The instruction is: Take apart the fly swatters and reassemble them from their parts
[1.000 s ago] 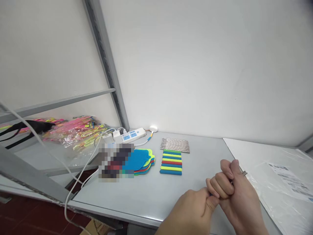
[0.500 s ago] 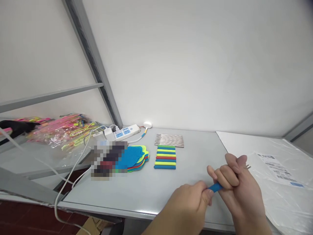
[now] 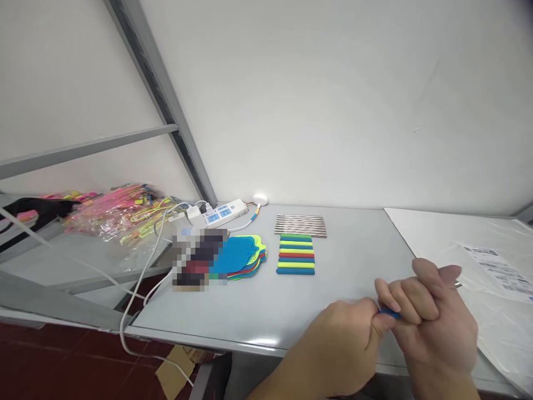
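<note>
Low over the table's front right, my left hand point(image 3: 353, 339) pinches a short blue handle grip point(image 3: 390, 313). Its other end disappears under the fingers of my right hand point(image 3: 437, 322), which is closed in a fist beside the left. A bit of metal rod point(image 3: 458, 284) pokes out past the right hand's thumb side; the fist hides the rest of it. To the left lies a row of grips point(image 3: 296, 255) in blue, yellow, red and green. Just behind them is a row of silver metal rods point(image 3: 300, 225).
A stack of perforated fly swatter heads point(image 3: 241, 255) lies on the left of the grey table point(image 3: 233, 316), partly pixelated. Behind it are a white power strip point(image 3: 227, 213) and cables. A white labelled package point(image 3: 449, 233) covers the right side. Plastic-bagged colourful items point(image 3: 116, 214) sit far left.
Both hands have shifted right in view and drawn closer together, so less of the blue grip shows between them. The table's things also appear shifted slightly right and up as the camera moved.
</note>
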Motion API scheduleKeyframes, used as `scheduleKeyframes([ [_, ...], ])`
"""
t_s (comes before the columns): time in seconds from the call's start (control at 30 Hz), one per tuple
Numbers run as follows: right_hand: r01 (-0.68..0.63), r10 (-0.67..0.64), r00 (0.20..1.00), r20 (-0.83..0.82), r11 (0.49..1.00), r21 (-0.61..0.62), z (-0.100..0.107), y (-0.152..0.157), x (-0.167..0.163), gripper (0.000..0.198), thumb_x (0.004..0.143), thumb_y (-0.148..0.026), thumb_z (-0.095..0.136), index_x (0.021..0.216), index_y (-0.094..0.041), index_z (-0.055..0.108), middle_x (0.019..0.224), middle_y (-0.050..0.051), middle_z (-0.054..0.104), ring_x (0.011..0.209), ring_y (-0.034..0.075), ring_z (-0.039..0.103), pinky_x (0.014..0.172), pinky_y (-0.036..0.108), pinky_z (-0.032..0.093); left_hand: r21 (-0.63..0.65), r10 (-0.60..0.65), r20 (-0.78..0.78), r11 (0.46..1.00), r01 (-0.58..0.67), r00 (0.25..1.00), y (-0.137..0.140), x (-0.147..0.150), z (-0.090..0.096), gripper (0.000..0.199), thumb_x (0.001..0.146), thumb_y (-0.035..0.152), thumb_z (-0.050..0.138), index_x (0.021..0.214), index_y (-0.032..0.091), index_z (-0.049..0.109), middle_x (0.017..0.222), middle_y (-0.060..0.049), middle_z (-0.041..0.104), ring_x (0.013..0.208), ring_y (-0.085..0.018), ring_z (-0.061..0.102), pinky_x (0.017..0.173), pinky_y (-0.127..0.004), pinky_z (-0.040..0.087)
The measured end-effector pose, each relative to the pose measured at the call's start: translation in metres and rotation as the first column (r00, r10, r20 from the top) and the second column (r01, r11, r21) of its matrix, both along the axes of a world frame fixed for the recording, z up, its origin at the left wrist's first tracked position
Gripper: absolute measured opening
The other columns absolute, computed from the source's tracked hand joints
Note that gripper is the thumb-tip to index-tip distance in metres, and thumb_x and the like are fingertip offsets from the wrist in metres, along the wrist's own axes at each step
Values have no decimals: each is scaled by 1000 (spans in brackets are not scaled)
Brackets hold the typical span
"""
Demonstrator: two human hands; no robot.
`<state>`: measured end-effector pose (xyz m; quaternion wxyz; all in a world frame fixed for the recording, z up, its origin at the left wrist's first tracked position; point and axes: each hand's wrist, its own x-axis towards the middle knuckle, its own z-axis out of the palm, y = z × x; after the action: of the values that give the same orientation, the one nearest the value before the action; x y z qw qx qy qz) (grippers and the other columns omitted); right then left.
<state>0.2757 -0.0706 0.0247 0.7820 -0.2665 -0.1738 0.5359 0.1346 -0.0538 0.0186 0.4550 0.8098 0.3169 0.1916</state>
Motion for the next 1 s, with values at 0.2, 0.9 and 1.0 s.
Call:
scheduleKeyframes([
  [0.2, 32, -35, 994, 107, 999, 29, 3, 7, 13, 55, 79, -54, 66, 51, -24, 30, 35, -13, -13, 28, 6, -13, 27, 27, 6, -642, -419, 244, 606, 470, 875, 26, -3, 3, 52, 92, 66, 8, 68, 23, 27, 57, 6, 23, 43, -10, 21, 44, -23, 27],
  [0.9, -72, 72, 997, 15, 997, -3, -15, 17, -2, 42, 87, -52, 57, 59, -26, 43, 42, -10, -6, 36, 8, -5, 31, 26, 12, -364, -77, 85, 926, 103, 993, 25, -24, 5, 41, 98, 51, 31, 75, 21, 46, 61, 3, 45, 52, -11, 39, 52, -26, 26],
  [1.0, 43, -30, 993, 113, 993, -108, -86, -29, 67, 36, 87, -53, 56, 63, -27, 49, 37, -10, 14, 32, 8, 9, 35, 28, 21, -775, -201, 374, 469, 425, 905, 26, -23, -9, 43, 94, 58, 36, 72, 21, 37, 56, 8, 25, 43, -7, 19, 44, -22, 21],
])
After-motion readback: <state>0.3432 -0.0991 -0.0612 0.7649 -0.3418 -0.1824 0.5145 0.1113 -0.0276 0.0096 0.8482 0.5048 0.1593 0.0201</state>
